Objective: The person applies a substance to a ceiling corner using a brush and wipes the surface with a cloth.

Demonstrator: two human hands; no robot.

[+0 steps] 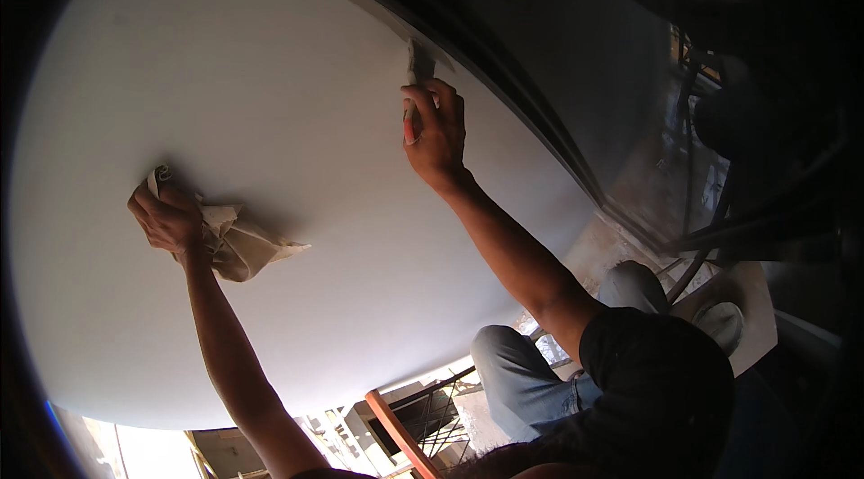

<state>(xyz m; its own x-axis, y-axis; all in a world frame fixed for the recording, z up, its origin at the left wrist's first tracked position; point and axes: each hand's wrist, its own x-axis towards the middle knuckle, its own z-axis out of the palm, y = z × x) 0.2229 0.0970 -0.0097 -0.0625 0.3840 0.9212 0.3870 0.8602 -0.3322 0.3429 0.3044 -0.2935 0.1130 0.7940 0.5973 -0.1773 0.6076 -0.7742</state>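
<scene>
A large pale white surface (117, 56) fills the left and middle of the view. My left hand (166, 218) is closed on a crumpled beige cloth (243, 249) against that surface. Higher up to the right, my right hand (436, 132) grips a flat scraper-like tool (416, 60) with some red on its handle. The tool's tip is at the white surface, beside a long dark edge strip (504, 83); whether it touches is hard to tell.
Dark, glossy framing (630, 200) runs along the right. My jeans-clad knees (508, 371) are low at the right, near a light board (756, 330) with a round recess or dish. An orange-brown bar (400, 429) and metal lattice show at the bottom.
</scene>
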